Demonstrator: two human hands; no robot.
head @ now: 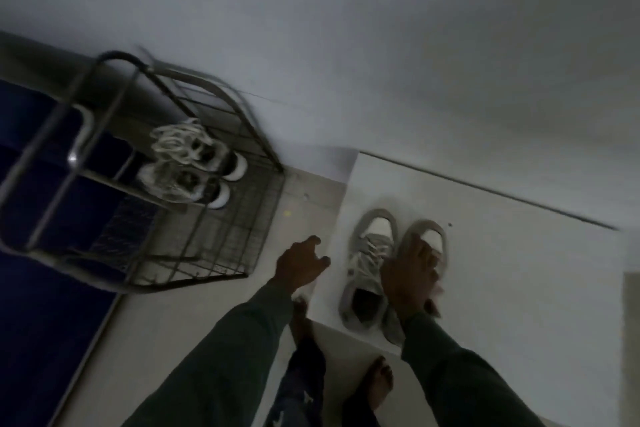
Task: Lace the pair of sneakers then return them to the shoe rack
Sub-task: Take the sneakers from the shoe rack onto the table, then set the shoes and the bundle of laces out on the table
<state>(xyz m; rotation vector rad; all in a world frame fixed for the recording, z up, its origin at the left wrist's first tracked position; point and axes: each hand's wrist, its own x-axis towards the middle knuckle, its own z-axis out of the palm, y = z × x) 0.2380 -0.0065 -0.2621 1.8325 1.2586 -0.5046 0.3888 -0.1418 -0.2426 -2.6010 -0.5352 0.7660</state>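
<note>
A grey pair of sneakers [391,267] is seen side by side on a white platform [502,253] at about four o'clock from the wire shoe rack [194,218], where another pair [194,163] already sits. The right hand [412,274] is laid over the right-side sneaker, though whether it is gripped cannot be told through the blur, while the left hand [301,262] is held loosely spread and empty at nine o'clock of the pair. The return step appears to be in hand; a firm hold on both shoes would be needed next.
</note>
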